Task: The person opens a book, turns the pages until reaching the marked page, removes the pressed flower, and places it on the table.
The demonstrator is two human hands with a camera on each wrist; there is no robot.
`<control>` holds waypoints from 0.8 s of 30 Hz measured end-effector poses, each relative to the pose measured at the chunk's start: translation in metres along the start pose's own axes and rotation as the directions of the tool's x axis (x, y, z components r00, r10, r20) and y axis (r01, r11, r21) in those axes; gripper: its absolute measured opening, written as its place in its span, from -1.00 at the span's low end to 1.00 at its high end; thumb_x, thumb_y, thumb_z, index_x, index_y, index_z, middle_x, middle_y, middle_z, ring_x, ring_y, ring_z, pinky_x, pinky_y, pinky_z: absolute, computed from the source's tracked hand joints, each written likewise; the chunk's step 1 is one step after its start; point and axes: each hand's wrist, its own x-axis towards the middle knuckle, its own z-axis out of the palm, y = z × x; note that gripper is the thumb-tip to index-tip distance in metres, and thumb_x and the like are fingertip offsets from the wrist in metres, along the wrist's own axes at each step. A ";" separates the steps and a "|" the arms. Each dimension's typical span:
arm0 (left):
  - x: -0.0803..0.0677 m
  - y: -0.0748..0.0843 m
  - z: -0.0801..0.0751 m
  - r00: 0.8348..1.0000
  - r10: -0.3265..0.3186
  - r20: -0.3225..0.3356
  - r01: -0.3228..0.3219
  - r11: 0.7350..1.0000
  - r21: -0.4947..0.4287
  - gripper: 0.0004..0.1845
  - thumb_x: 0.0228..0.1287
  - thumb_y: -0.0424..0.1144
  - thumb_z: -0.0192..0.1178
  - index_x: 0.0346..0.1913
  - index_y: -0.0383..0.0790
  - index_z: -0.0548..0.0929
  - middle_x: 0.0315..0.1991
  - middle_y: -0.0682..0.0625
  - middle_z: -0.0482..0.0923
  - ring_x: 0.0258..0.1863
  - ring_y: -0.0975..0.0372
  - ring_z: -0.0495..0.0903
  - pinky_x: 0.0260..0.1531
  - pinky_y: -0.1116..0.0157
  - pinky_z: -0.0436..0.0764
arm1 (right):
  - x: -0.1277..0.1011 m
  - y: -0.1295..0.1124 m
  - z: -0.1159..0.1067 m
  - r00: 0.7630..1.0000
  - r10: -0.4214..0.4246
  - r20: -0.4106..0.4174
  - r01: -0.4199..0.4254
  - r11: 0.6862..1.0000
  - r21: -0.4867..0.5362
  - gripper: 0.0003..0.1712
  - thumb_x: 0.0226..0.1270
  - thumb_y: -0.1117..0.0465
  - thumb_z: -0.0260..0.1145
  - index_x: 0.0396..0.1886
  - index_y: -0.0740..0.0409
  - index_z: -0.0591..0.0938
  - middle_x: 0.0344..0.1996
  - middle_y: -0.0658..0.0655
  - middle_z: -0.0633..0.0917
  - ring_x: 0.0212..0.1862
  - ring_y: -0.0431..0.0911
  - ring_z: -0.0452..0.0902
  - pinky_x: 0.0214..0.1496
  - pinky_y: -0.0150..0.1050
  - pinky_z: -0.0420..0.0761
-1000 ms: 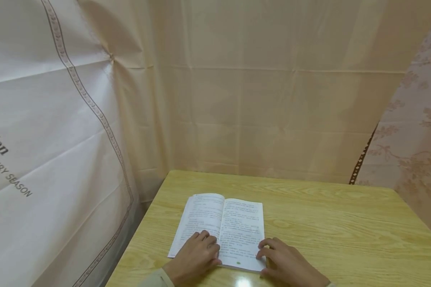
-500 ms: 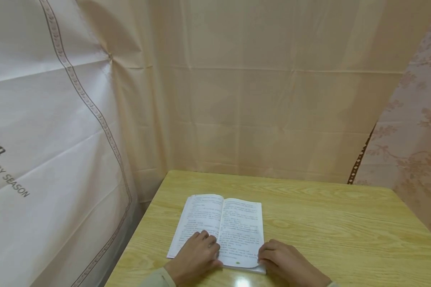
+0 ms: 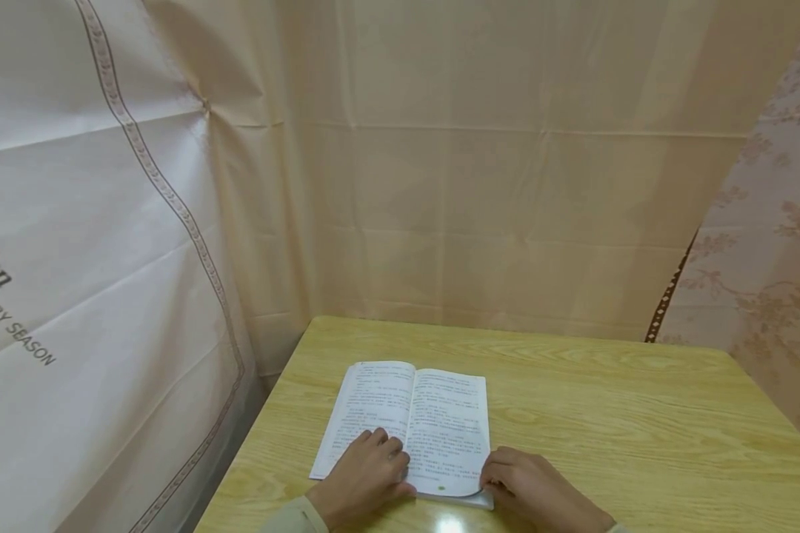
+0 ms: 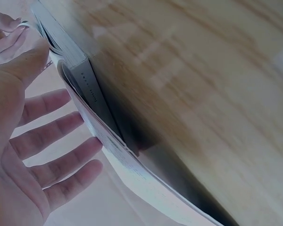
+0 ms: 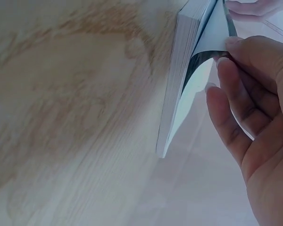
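An open book (image 3: 447, 414) with printed pages lies on the wooden table. My left hand (image 3: 367, 470) rests on the lower part of its left page, near the spine. In the left wrist view, the fingers of this left hand (image 4: 42, 136) are spread and fairly straight on the page, with the thumb along the book's bottom edge. At the lower right corner, my right hand (image 3: 530, 485) pinches a page between thumb and fingers. The right wrist view shows that page (image 5: 210, 40) curling up from the thick stack of pages (image 5: 174, 80) beneath.
The yellowish wooden table (image 3: 607, 414) extends to the right of the book and behind it. A beige cloth (image 3: 480, 185) hangs at the back. Pale printed cloths hang on the left (image 3: 107, 296) and right (image 3: 773, 281).
My right hand's fingers have drawn together on the right page's lower corner, which now lifts off the pages below. The left hand stays almost still on the left page.
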 end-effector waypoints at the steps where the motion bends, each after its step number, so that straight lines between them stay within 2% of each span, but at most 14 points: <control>1: 0.001 0.000 0.000 1.000 -0.003 0.000 0.003 1.000 -0.004 -0.48 0.33 0.38 0.13 -0.34 0.01 0.74 -0.30 0.12 0.63 -0.34 0.26 0.49 -0.32 0.31 0.57 | 0.000 0.000 0.000 1.000 0.008 0.001 -0.008 1.000 0.015 -0.77 0.24 0.36 0.51 -0.22 -0.09 0.77 -0.22 -0.26 0.64 -0.20 -0.43 0.48 -0.20 -0.48 0.60; 8: 0.004 0.004 -0.001 0.999 -0.040 -0.006 0.040 0.998 -0.039 -0.43 0.29 0.45 0.13 -0.39 0.00 0.68 -0.38 0.12 0.59 -0.43 0.26 0.42 -0.42 0.34 0.45 | -0.001 -0.003 -0.003 0.994 0.107 0.007 -0.107 0.986 0.131 -0.87 0.37 0.20 0.46 -0.24 -0.20 0.73 -0.23 -0.34 0.61 -0.22 -0.44 0.48 -0.23 -0.44 0.60; 13: 0.005 0.005 -0.003 0.997 -0.067 0.042 0.069 0.996 -0.055 -0.43 0.37 0.43 0.06 -0.35 0.01 0.69 -0.40 0.13 0.57 -0.43 0.26 0.42 -0.40 0.32 0.46 | 0.000 -0.006 -0.002 0.991 0.096 -0.094 -0.072 0.969 0.236 -0.89 0.43 0.14 0.40 -0.24 -0.22 0.64 -0.24 -0.28 0.62 -0.28 -0.43 0.48 -0.30 -0.45 0.59; 18: 0.006 0.005 -0.004 0.995 -0.062 0.075 0.067 0.996 -0.059 -0.42 0.45 0.40 -0.03 -0.32 0.00 0.69 -0.41 0.14 0.56 -0.44 0.27 0.43 -0.36 0.28 0.52 | 0.002 -0.009 0.000 0.964 0.039 -0.264 0.011 0.983 0.183 -0.84 0.40 0.20 0.43 -0.20 -0.17 0.61 -0.09 -0.10 0.65 -0.29 -0.43 0.49 -0.35 -0.50 0.57; 21: 0.005 0.004 -0.004 0.997 -0.031 0.072 0.035 0.998 -0.058 -0.46 0.52 0.33 -0.06 -0.34 0.00 0.67 -0.41 0.15 0.56 -0.45 0.28 0.45 -0.34 0.28 0.54 | 0.003 -0.009 0.000 0.941 0.065 -0.332 -0.024 0.992 0.128 -0.72 0.30 0.24 0.51 -0.19 -0.13 0.56 -0.05 -0.09 0.60 -0.32 -0.42 0.46 -0.40 -0.52 0.53; 24: 0.003 0.003 -0.004 0.998 0.007 0.069 -0.002 0.998 -0.068 -0.52 0.59 0.22 -0.08 -0.32 0.01 0.65 -0.39 0.15 0.59 -0.44 0.30 0.50 -0.35 0.29 0.54 | 0.004 -0.009 0.001 0.926 0.107 -0.363 -0.081 0.993 0.085 -0.60 0.20 0.31 0.56 -0.23 -0.13 0.50 -0.12 -0.18 0.53 -0.36 -0.40 0.43 -0.43 -0.52 0.50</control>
